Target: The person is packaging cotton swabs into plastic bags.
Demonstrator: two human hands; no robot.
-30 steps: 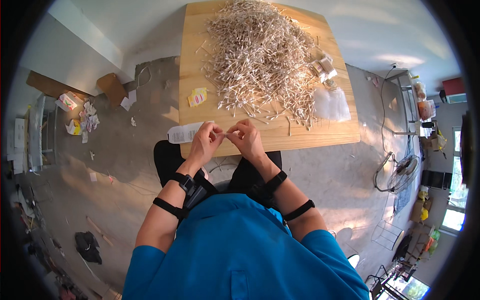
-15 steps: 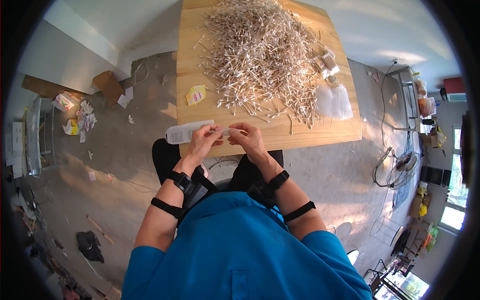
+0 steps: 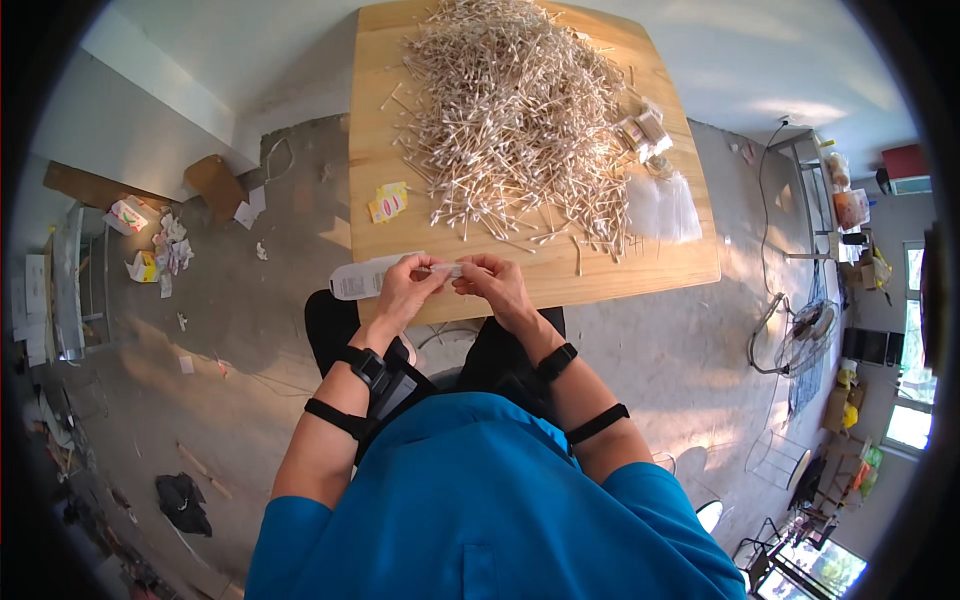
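My left hand [image 3: 404, 287] and my right hand [image 3: 498, 288] meet at the table's near edge, fingertips pinched. Between them is a small strip of clear, whitish plastic film [image 3: 452, 270], held from both sides; its exact kind is too small to make out. A white printed packet or card [image 3: 356, 281] with a rounded end lies under and left of my left hand, partly hidden by it. Beyond my hands, a large loose heap of cotton swabs [image 3: 515, 120] covers much of the wooden table [image 3: 375, 120]. Yellow-and-white labels [image 3: 389, 201] lie left of the heap.
Clear plastic bags [image 3: 664, 208] lie flat at the table's right, with small packs [image 3: 645, 132] behind them. A floor fan [image 3: 800, 335] stands to the right. On the left floor are a cardboard box [image 3: 213, 184], crumpled paper [image 3: 172, 245] and a black cloth or bag [image 3: 182, 503].
My hands stay pinched on the plastic film, with only slight finger shifts. The whole view has moved a little; the heap and the things around it lie as before.
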